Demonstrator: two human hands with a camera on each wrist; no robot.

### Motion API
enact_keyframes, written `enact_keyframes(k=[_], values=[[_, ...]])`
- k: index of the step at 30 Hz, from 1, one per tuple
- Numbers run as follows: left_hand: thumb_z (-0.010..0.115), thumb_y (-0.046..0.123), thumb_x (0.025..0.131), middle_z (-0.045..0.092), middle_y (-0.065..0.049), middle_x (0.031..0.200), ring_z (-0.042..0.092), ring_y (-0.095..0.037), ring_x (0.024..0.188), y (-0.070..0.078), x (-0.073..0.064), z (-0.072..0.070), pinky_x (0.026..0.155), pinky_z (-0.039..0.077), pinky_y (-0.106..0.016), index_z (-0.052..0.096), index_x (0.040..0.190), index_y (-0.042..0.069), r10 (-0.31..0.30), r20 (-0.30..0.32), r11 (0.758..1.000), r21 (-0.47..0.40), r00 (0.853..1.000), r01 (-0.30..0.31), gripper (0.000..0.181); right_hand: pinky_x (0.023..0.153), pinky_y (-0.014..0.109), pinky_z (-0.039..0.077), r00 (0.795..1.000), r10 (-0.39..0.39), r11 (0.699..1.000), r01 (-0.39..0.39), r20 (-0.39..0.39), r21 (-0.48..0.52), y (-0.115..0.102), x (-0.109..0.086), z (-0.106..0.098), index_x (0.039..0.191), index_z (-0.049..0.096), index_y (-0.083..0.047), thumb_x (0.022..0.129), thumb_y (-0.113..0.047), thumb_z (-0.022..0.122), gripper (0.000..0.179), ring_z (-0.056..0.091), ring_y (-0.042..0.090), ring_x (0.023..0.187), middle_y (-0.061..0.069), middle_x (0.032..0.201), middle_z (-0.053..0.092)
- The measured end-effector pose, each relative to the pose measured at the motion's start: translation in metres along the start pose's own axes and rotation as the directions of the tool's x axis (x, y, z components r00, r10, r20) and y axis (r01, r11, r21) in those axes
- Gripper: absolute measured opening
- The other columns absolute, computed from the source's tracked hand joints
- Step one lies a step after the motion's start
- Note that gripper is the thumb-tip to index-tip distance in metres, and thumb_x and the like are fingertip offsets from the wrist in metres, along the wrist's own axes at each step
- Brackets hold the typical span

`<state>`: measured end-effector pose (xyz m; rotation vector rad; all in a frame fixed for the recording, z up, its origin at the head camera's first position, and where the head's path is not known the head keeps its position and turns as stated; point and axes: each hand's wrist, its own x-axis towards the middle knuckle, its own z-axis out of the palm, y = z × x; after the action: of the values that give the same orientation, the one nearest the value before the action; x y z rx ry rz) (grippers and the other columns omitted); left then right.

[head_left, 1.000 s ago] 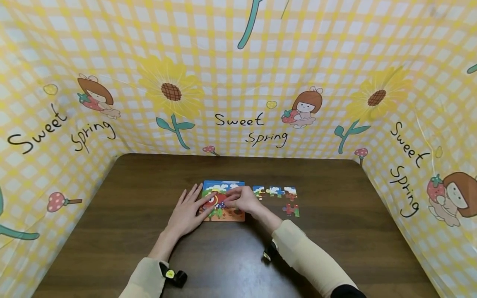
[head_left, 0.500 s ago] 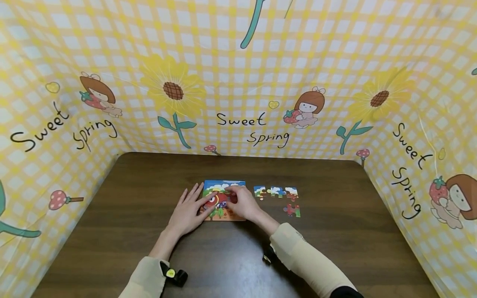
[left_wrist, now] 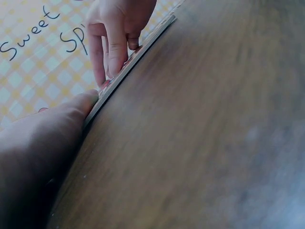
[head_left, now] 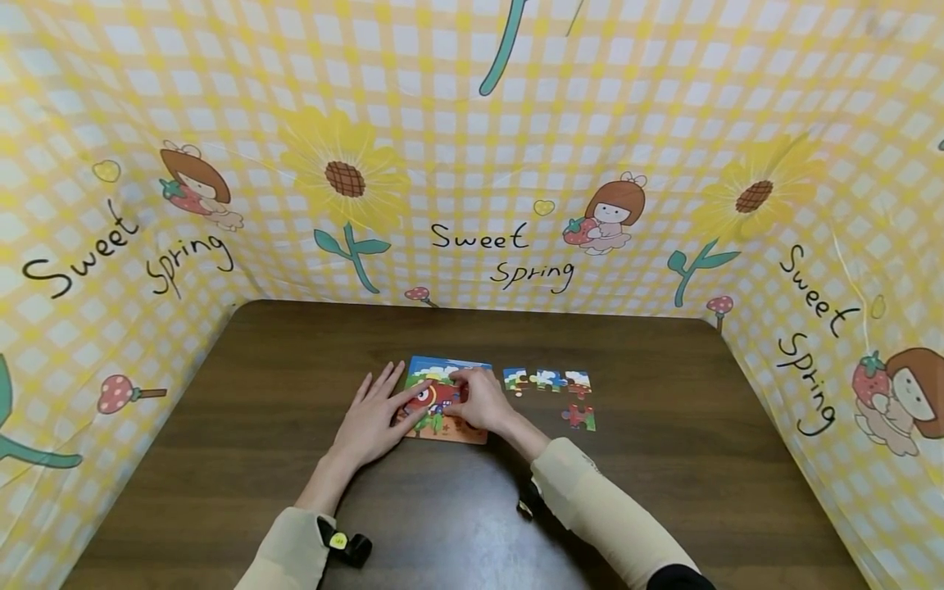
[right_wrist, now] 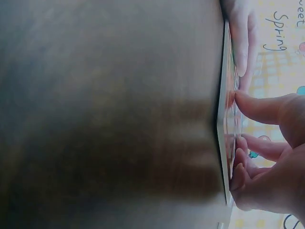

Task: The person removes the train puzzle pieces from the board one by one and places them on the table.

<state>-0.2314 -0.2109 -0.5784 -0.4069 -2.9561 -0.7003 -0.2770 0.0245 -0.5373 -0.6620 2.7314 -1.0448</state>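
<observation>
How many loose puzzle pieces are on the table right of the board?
4: a left piece, a middle piece and a right piece in the far row, and a near piece in front of the right one. The right hand may hide others.

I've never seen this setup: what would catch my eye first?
First, the yellow-and-white checked cloth, printed with yellow sunflowers, behind and beside the dark brown wooden table. Then the colourful rectangular jigsaw picture near the table's middle, touched by the left hand and right hand, with small colourful jigsaw pieces to its right.
</observation>
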Motion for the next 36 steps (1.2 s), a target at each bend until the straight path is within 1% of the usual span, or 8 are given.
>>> enact_keyframes(k=[3, 7, 10, 16, 19, 25, 32, 36], values=[[0.064, 0.059, 0.107, 0.031, -0.015, 0.182, 0.023, -0.039, 0.172, 0.001, -0.001, 0.0, 0.14, 0.01, -0.066, 0.059, 0.16, 0.037, 0.005, -0.009, 1.0, -0.002, 1.0, -0.005, 0.058, 0.089, 0.042, 0.059, 1.0, 0.003, 1.0, -0.003, 0.0, 0.024, 0.003, 0.0, 0.0, 0.141, 0.072, -0.002, 0.093, -0.017, 0.091, 0.055, 0.066, 0.028, 0.105, 0.017, 0.12, 0.073], [0.063, 0.06, 0.107, 0.031, -0.015, 0.182, 0.023, -0.039, 0.172, 0.0, -0.001, 0.001, 0.139, 0.01, -0.067, 0.06, 0.16, 0.037, 0.012, -0.013, 1.0, -0.001, 1.0, -0.012, 0.058, 0.096, 0.046, 0.057, 1.0, 0.015, 0.997, -0.015, 0.004, 0.077, 0.006, 0.0, 0.001, 0.142, 0.071, -0.006, 0.093, -0.015, 0.091, 0.054, 0.062, 0.031, 0.114, 0.018, 0.125, 0.069], [0.062, 0.06, 0.107, 0.031, -0.015, 0.182, 0.023, -0.039, 0.172, -0.001, 0.0, 0.002, 0.139, 0.01, -0.067, 0.059, 0.16, 0.037, 0.01, -0.013, 1.0, 0.005, 1.0, -0.01, 0.058, 0.098, 0.048, 0.057, 1.0, 0.014, 0.992, -0.015, 0.013, 0.126, 0.007, 0.0, -0.001, 0.144, 0.069, -0.008, 0.093, -0.012, 0.09, 0.056, 0.063, 0.032, 0.115, 0.018, 0.126, 0.07], [0.063, 0.059, 0.107, 0.031, -0.016, 0.182, 0.024, -0.04, 0.172, -0.001, 0.0, 0.002, 0.139, 0.01, -0.067, 0.06, 0.16, 0.035, 0.008, -0.011, 1.0, 0.01, 1.0, -0.008, 0.058, 0.088, 0.039, 0.061, 0.999, 0.003, 0.977, -0.013, 0.049, 0.211, 0.006, -0.003, -0.003, 0.149, 0.064, -0.006, 0.095, -0.006, 0.086, 0.06, 0.069, 0.024, 0.1, 0.016, 0.116, 0.072], [0.063, 0.059, 0.107, 0.03, -0.015, 0.182, 0.023, -0.039, 0.172, 0.0, 0.0, 0.002, 0.139, 0.01, -0.067, 0.06, 0.16, 0.035, 0.008, -0.002, 1.0, 0.016, 1.0, -0.008, 0.058, 0.083, 0.032, 0.06, 0.999, -0.015, 0.973, 0.005, 0.041, 0.231, 0.006, -0.005, -0.004, 0.151, 0.063, -0.004, 0.095, -0.004, 0.086, 0.06, 0.069, 0.021, 0.096, 0.015, 0.112, 0.073], [0.061, 0.061, 0.107, 0.03, -0.016, 0.182, 0.023, -0.04, 0.172, 0.0, 0.0, 0.001, 0.139, 0.01, -0.068, 0.06, 0.16, 0.034, 0.012, 0.0, 1.0, 0.022, 1.0, -0.012, 0.059, 0.076, 0.024, 0.058, 0.998, -0.067, 0.971, 0.065, 0.002, 0.228, 0.01, -0.005, -0.001, 0.151, 0.064, -0.002, 0.095, -0.002, 0.085, 0.059, 0.07, 0.017, 0.09, 0.015, 0.108, 0.075], [0.063, 0.06, 0.107, 0.03, -0.015, 0.182, 0.023, -0.039, 0.172, 0.0, 0.0, 0.001, 0.139, 0.011, -0.068, 0.06, 0.16, 0.033, 0.019, -0.003, 1.0, 0.025, 1.0, -0.018, 0.06, 0.076, 0.024, 0.059, 0.993, -0.112, 0.977, 0.119, -0.047, 0.179, 0.017, -0.004, 0.002, 0.147, 0.067, 0.001, 0.097, -0.004, 0.084, 0.053, 0.067, 0.009, 0.084, 0.012, 0.105, 0.077], [0.064, 0.06, 0.106, 0.03, -0.015, 0.182, 0.022, -0.039, 0.172, 0.001, 0.0, 0.001, 0.139, 0.01, -0.067, 0.06, 0.16, 0.033, 0.014, 0.002, 1.0, 0.021, 1.0, -0.014, 0.06, 0.078, 0.024, 0.061, 0.991, -0.127, 0.972, 0.131, -0.033, 0.193, 0.017, -0.004, 0.001, 0.149, 0.065, 0.001, 0.097, -0.004, 0.083, 0.055, 0.069, 0.011, 0.086, 0.012, 0.105, 0.076]])
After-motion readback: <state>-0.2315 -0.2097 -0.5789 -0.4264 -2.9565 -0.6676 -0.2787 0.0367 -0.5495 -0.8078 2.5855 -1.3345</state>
